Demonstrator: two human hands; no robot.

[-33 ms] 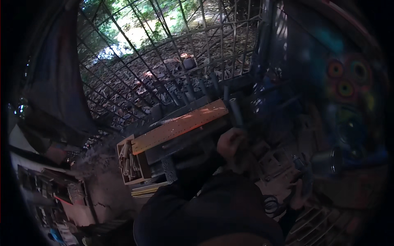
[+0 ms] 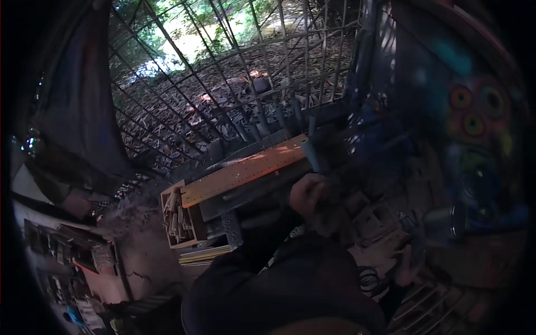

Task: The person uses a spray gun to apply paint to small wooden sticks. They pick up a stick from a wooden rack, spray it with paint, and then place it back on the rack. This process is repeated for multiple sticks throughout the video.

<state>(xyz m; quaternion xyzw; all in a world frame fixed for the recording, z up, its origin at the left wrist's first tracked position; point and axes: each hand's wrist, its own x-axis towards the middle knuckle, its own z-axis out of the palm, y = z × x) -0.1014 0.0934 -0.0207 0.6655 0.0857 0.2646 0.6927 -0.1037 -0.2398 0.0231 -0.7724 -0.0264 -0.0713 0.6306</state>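
Tube (image 2: 311,156): grey-green, hollow at the far end; rising out of the left hand (image 2: 309,192), leaning slightly leftward, much of the length beyond the knuckles.
Left grip: curled round the near end of the tube, as far as can be made out in the dimness; thumb too dark to place.
Good hold: best kept firm but unstrained, wrist in line with the forearm.
Tilt: worth watching at the far end; likely to swing wide from a small turn of the wrist.
Left arm: dark-sleeved, angled forward and rightward across the front of the body, back of the hand mostly upward.
Right hand (image 2: 406,267): well apart from the left, lower and further right; cannot tell whether open, closed or gripping.
Right arm: short stretch of dark sleeve in view, coming up from below.
Board (image 2: 245,171): orange, dotted with small marks, ahead and left of the left hand; probably best given some room from the tube's end.
Box (image 2: 200,223): well left of the left hand, filled with sticks (image 2: 177,218).
Rings (image 2: 368,278): dark, just left of the right hand.
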